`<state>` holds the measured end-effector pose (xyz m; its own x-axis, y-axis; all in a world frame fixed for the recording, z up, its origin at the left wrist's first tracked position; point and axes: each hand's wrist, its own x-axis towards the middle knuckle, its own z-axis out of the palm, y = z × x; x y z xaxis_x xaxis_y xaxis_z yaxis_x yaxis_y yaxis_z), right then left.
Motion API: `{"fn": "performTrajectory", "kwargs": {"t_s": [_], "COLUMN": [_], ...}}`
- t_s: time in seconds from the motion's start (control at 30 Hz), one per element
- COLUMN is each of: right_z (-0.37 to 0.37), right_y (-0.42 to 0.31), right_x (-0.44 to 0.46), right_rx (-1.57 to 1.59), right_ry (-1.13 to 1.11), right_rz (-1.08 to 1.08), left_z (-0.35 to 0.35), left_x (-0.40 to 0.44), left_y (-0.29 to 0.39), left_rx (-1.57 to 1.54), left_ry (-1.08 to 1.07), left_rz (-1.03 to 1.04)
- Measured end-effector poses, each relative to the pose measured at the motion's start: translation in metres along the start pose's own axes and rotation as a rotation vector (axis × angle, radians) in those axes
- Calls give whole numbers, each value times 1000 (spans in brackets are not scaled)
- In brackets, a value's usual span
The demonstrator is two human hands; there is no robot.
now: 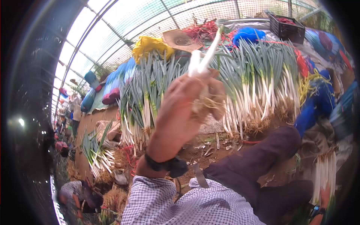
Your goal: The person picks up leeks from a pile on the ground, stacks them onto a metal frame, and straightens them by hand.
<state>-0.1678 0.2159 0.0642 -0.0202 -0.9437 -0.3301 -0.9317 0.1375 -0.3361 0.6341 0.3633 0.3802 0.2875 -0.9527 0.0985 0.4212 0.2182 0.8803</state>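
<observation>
Near the middle of the view, my left hand (183,105) is closed around a few leeks, its fingers blurred by motion. White leek stems (209,54) rise above the fingers, and pale tangled roots (205,103) hang beside the palm. A black band circles this wrist. My right hand cannot be made out. Behind the held leeks, a long row of leeks (262,82) lies with green leaves upward and roots toward me. Another part of the row (148,93) is to the left.
Yellow netting (152,47), a straw hat (182,40), blue netting (248,34) and a black crate (287,28) stand behind the row. Loose leeks (98,157) lie at left. Dark-trousered legs (258,153) extend right. Other people's hands (323,200) show at lower right, near white stems.
</observation>
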Motion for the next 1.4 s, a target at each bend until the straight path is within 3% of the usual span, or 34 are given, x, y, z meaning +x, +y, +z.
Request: {"fn": "performTrajectory", "kwargs": {"t_s": [0.13, 0.27, 0.37, 0.43, 0.47, 0.53, 0.6, 0.7, 0.8, 0.97, 1.03, 1.07, 1.1, 1.13, 1.23, 1.3, 1.33, 1.37, 1.4], "right_z": [-2, -4, 5, 4, 1, 3, 4, 5, 4, 4, 3, 4, 7, 9, 10, 6, 4, 5, 5], "right_y": [-6, 6, 25, 18, 16, 14, 12, 9, 4, -4, -12, -16, -19, -13, -9, -13, -13, -15, -6], "right_x": [-10, 3, 1, -4, -4, -4, -2, 6, 9, 10, 7, 6, 1, 1, -1, 1, 2, 3, 1], "right_rx": [-29, -19, 9, 44, 41, 23, 6, -34, -72, -110, -119, -120, -119, -120, -151, -166, -165, -114, -64], "right_ry": [11, 13, 23, 4, 10, 20, 21, 30, 44, 65, 72, 75, 83, 87, 90, 80, 45, 36, 33], "right_rz": [23, -33, -54, -26, -30, -29, -29, -20, -5, 15, 21, 21, 27, 33, 43, 50, 47, 52, 76], "left_z": [-15, -89, -115, -133, -157, -193, -208, -155, -166, -331, -482, -529, -571, -572, -562, -558, -524, -556, -516], "left_x": [6, 47, 65, 65, 66, 58, 29, -30, -76, -148, -205, -246, -285, -335, -337, -319, -304, -280, -248], "left_y": [-16, -22, 13, 44, 64, 110, 163, 204, 227, 256, 237, 211, 187, 129, -20, -113, -151, -201, -217], "left_rx": [7, -259, -201, -99, -2, 95, 132, 271, 434, 431, 524, 1172, 1784, 2141, 1721, 701, 647, 344, 445], "left_ry": [210, 35, 228, 272, 115, -1, 118, 362, 439, 620, 913, 1196, 1422, 1403, 1602, 1721, 1493, 1311, 1165], "left_rz": [18, -65, -85, 12, 70, 169, 225, 424, 497, 515, 662, 336, -116, -386, -697, -426, -526, -721, -806]}}
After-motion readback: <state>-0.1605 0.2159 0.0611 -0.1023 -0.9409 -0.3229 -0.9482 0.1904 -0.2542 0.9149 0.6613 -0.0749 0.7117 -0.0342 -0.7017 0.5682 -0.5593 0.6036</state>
